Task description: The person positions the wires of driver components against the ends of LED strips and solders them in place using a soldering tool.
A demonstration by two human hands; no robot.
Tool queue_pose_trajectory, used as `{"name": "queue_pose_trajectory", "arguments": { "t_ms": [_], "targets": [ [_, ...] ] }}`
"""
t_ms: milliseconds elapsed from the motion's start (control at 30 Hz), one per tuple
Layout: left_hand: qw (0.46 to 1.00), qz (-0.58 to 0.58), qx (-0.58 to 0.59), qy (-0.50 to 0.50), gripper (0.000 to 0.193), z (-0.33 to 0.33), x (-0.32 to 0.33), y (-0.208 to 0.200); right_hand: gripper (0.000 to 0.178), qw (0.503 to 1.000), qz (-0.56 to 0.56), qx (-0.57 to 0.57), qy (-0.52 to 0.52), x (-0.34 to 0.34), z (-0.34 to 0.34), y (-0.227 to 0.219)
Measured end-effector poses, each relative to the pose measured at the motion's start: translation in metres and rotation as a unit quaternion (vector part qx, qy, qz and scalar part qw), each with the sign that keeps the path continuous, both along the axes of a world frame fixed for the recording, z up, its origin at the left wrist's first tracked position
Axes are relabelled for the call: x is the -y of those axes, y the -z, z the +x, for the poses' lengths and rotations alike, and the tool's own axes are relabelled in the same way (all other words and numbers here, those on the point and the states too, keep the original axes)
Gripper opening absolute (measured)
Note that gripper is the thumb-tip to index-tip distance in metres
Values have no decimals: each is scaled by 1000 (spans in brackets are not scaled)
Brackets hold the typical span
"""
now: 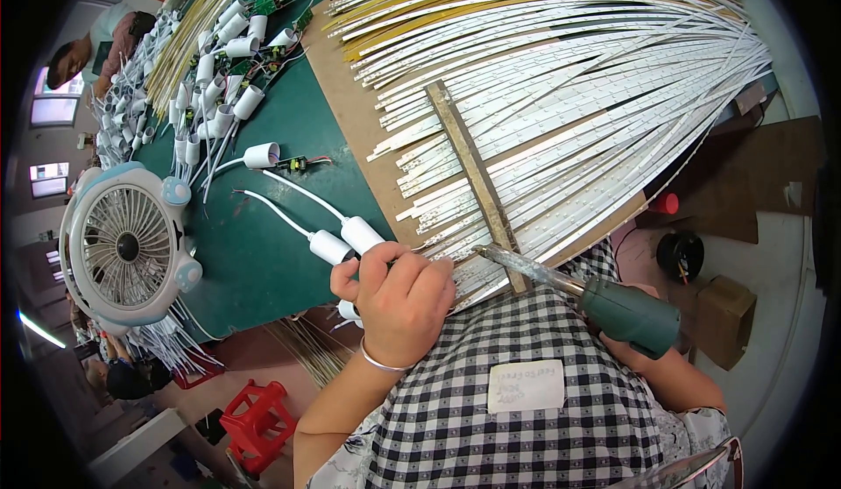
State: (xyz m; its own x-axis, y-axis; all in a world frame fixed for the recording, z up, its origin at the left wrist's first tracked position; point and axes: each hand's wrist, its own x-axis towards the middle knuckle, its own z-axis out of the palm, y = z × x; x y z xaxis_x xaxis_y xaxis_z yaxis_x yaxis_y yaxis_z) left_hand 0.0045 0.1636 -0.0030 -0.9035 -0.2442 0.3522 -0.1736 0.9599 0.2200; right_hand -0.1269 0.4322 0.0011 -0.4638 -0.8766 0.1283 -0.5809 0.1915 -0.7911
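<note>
Green table point(250, 274); bright windows point(54, 110) at left, glowing tube lamp point(41, 329) below; red stool point(257, 421) on floor point(296, 384).

Workshop with LED strips point(561, 95), soldering iron point(626, 312)

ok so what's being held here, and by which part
The right hand holds the metal-tipped tool by its green body. The left hand is curled by the white cylinders; whether it grips anything cannot be told.

Green desk point(241, 283) carries brown board point(344, 108) on R, w/ white strips point(561, 108) on it & narrow bar point(477, 178) across 'em; far L, pile of white caps point(241, 47) + green PCBs point(263, 4), 1 cap point(259, 156) apart.
</note>
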Motion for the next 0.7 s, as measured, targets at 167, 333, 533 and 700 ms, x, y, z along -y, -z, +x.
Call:
{"name": "queue_pose_trajectory", "arguments": {
  "t_ms": [167,333,533,700],
  "targets": [
    [1000,-5,-12,-6,14,-1,-3,5,27,1000,-7,2,-5,3,1,0],
    [1000,-23,-6,-12,14,-2,-4,6,28,999,-23,-21,11,1,5,2],
    [999,-27,-15,-11,13,-1,-4,8,25,999,-44,-29,6,14,1,-6],
    [999,-31,-20,-16,13,0,-5,8,23,999,-35,-6,-13,11,-1,0]
  ]
}}
